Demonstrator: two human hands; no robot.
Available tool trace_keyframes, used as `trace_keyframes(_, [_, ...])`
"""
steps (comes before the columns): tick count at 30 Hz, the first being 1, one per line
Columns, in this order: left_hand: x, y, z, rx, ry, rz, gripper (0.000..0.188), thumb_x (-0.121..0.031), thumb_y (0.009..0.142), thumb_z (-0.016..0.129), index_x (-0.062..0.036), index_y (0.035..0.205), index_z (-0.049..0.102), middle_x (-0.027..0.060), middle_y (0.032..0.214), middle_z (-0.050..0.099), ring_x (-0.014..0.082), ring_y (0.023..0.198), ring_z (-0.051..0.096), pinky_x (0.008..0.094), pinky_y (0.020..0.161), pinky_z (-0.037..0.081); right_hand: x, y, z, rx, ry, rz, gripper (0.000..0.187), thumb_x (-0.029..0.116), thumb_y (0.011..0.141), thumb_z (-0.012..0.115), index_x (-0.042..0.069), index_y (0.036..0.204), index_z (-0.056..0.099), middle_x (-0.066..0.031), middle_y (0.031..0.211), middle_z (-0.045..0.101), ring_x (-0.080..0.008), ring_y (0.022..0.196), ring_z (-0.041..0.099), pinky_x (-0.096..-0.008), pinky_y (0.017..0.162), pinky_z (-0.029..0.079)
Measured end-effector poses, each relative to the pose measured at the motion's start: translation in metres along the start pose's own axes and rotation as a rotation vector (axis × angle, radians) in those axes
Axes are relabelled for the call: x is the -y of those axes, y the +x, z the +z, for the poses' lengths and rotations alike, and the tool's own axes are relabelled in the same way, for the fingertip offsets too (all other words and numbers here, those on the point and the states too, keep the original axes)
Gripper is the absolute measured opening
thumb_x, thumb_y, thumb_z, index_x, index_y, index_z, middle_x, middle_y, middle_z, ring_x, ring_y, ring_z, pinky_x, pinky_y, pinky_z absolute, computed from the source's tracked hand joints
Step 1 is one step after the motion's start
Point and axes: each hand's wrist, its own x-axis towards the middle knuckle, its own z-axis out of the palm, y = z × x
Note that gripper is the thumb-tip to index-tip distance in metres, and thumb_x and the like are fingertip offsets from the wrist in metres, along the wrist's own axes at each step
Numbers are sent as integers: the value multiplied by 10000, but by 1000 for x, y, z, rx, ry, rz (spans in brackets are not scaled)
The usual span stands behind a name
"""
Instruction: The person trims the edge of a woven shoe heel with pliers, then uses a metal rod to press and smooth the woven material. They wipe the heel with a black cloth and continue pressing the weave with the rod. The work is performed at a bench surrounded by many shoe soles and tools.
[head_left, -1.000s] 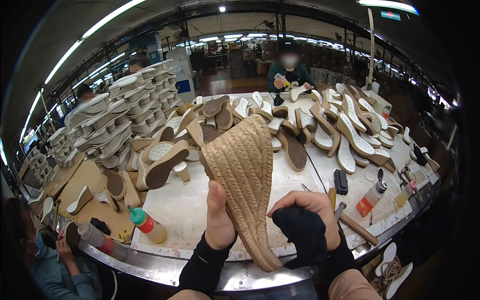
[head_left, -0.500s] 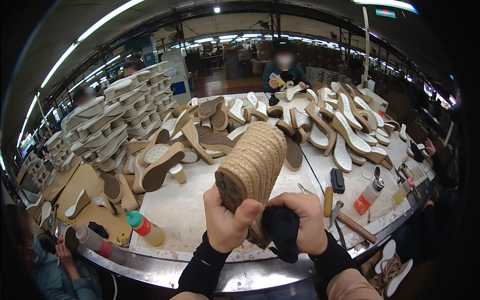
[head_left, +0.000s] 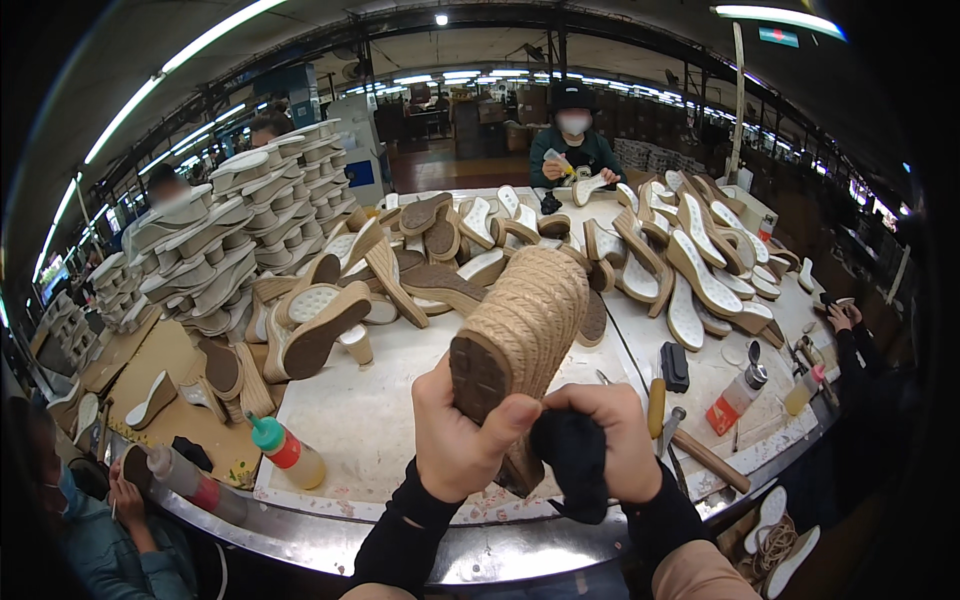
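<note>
A wedge shoe sole (head_left: 535, 315) wrapped in tan braided rope is held up in front of me, its brown tread side facing left. My left hand (head_left: 460, 430) grips it low down, the thumb pressed along its side. In my right hand (head_left: 622, 425) is a bunched black cloth (head_left: 572, 460), fingers closed round it, right against the sole's lower edge. Part of the sole behind my hands is hidden.
Heaped wedge soles (head_left: 690, 260) cover the table's far half; white soles (head_left: 285, 205) are stacked at left. Bottles (head_left: 288, 452), a hammer (head_left: 705, 458) and a black block (head_left: 675, 367) lie nearby. A co-worker (head_left: 575, 150) sits opposite holding a bottle and a sole.
The rope-wrapped sole has shifted slightly to the right with my left hand. My right hand still keeps the black cloth at its lower edge.
</note>
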Motion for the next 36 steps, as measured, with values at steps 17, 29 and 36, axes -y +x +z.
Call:
trace_keyframes(17, [0, -2, -4, 38, 64, 29, 797, -469, 717, 756, 116, 1190, 492, 130, 978, 641, 155, 896, 608, 279, 788, 478, 2, 2, -7, 70, 269, 246, 148, 63, 773, 616, -49, 868, 630, -52, 690, 639, -84, 660, 589, -235, 609, 477])
trace_keyframes(29, [0, -4, 2, -60, -147, 4, 748, -532, 713, 740, 96, 1073, 551, 97, 966, 635, 151, 859, 601, 268, 769, 472, 7, 4, -11, 121, 442, 470, 164, 110, 829, 598, -42, 865, 651, -15, 747, 632, -51, 692, 555, -201, 628, 449])
trace_keyframes(36, [-3, -4, 3, -15, -15, 56, 742, -545, 716, 728, 95, 1049, 554, 88, 930, 632, 149, 836, 600, 271, 751, 475, 4, 0, -5, 68, 421, 418, 160, 110, 811, 627, -41, 857, 653, -2, 733, 622, -45, 677, 548, -192, 619, 445])
